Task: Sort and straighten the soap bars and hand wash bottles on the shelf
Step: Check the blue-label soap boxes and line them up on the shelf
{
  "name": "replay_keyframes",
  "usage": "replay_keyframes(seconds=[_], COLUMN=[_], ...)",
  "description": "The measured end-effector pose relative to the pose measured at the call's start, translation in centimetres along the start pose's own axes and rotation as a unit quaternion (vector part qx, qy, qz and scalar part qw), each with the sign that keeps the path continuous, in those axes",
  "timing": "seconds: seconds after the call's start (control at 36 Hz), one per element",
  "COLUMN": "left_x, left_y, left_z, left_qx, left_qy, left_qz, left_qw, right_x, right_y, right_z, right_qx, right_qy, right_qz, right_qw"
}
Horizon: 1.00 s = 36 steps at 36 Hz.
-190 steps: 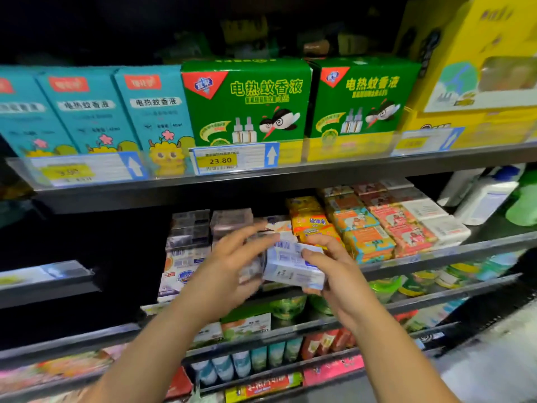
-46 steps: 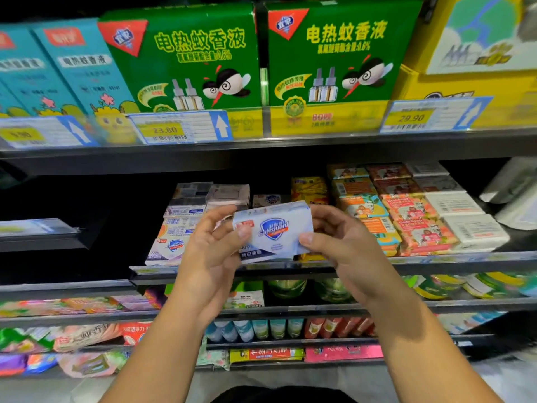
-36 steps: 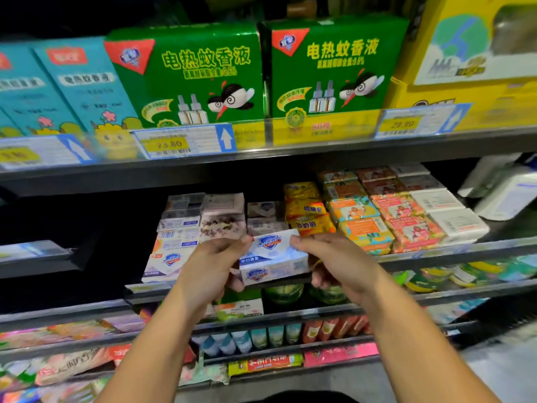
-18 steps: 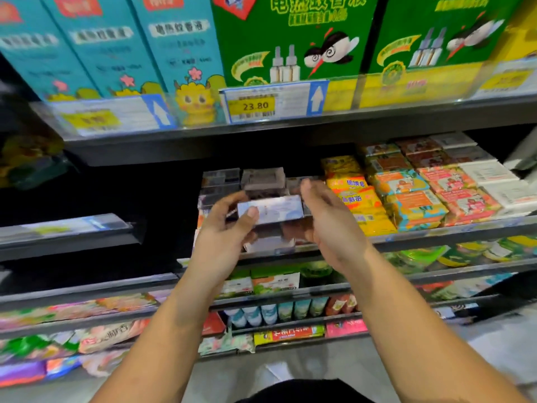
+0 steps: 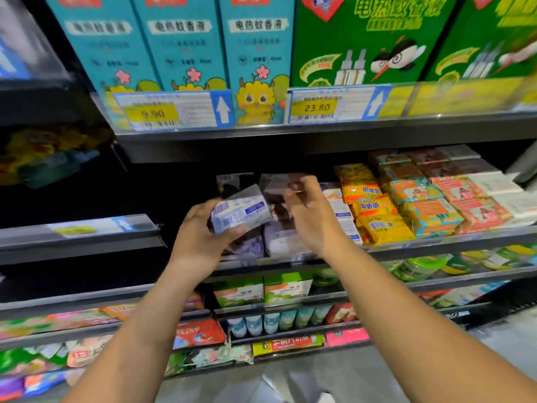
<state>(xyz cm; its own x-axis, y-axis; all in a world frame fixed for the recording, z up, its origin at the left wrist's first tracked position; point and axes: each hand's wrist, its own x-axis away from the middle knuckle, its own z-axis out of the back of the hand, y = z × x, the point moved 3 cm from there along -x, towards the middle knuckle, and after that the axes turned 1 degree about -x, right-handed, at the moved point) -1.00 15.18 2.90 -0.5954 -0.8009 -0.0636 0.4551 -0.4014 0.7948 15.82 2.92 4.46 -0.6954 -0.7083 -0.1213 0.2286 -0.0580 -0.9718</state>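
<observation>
One soap bar is held barcode-up in the left hand, fingers curled round it, just in front of the stacked soaps on the middle shelf. The right hand is raised beside it, fingers half curled. Whether anything's pinched can't be told, too blurry.
</observation>
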Motion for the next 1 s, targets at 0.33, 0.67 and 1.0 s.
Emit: replay_keyframes(seconds=[0.33, 0.67, 1.0], left_x=[-6.2, -12.8, -14.1], left_y=[-4.5, -4.8, -4.2], left_z=[-2.1, -3.8, -4.3], left_qx=[0.012, 0.006, -0.037], left_qy=[0.150, 0.125, 0.089], left_qz=[0.023, 0.004, -0.037], left_qw=[0.988, 0.992, 0.995], right_x=[-3.9, -4.2, -4.1], right_y=[3.7, 4.3, 4.5], right_z=[-2.8, -2.8, -2.7], right_qx=[0.551, 0.523, 0.498], right_qy=[-0.138, -0.110, -0.103], right_qz=[0.031, 0.071, 0.061], right_qw=[0.823, 0.842, 0.859])
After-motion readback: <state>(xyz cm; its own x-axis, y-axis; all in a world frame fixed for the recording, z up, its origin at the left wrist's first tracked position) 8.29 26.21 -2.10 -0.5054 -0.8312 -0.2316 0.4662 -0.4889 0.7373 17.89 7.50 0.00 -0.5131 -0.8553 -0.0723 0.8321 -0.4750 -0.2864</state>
